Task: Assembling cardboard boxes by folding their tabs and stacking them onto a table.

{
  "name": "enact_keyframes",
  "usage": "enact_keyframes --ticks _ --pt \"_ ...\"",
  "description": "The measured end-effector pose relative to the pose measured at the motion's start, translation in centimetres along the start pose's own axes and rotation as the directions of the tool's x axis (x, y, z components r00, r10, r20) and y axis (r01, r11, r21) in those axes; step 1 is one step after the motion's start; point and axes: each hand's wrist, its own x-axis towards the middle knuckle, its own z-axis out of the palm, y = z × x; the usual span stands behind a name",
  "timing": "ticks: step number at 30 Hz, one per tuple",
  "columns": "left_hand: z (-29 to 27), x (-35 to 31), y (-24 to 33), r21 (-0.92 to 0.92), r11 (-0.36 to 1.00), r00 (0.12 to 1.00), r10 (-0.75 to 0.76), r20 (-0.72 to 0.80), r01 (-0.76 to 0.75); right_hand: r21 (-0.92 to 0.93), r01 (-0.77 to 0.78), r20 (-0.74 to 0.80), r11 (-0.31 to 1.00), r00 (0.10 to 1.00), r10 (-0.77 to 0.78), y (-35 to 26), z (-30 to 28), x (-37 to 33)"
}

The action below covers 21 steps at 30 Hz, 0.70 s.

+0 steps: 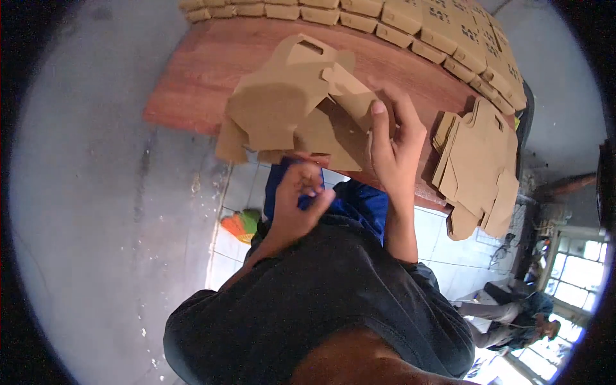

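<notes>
A partly folded brown cardboard box [269, 109] with a handle slot lies at the near edge of the reddish wooden table [192, 70], its lower flaps over the edge. My right hand [399, 138] grips its right side panel, the thumb on the near face and the fingers bent beyond it. My left hand [300, 196] is just below the box, apart from it, above my lap. Its fingers are loosely curled with the thumb held away, and nothing shows in it.
Rows of folded brown boxes [443, 32] with dark print line the table's far side. A stack of flat cardboard blanks [478, 163] overhangs its right end. An orange and green item [240, 226] lies on the tiled floor. Another person [520, 317] is at the far right.
</notes>
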Motion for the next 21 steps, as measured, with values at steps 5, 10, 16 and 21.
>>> enact_keyframes --ticks 5,10,16,21 --pt "0.4 3.2 2.8 -0.707 0.644 0.892 -0.45 -0.043 0.291 0.056 0.06 0.301 0.997 0.951 -0.075 0.0 0.8 -2.2" --pt "-1.5 3.9 3.1 -0.478 0.838 0.955 -0.297 0.006 0.263 -0.044 0.085 0.604 0.995 0.796 -0.041 -2.5 0.8 -1.8" --pt "-3.2 5.7 3.7 0.137 0.956 0.964 0.266 -0.028 -0.26 -0.141 0.653 0.645 0.744 0.631 -0.432 -4.4 1.2 2.5" --pt "-5.1 7.6 5.3 0.095 0.979 0.968 0.194 -0.161 -0.18 0.004 0.678 0.725 0.735 0.504 -0.469 -4.6 1.4 5.3"
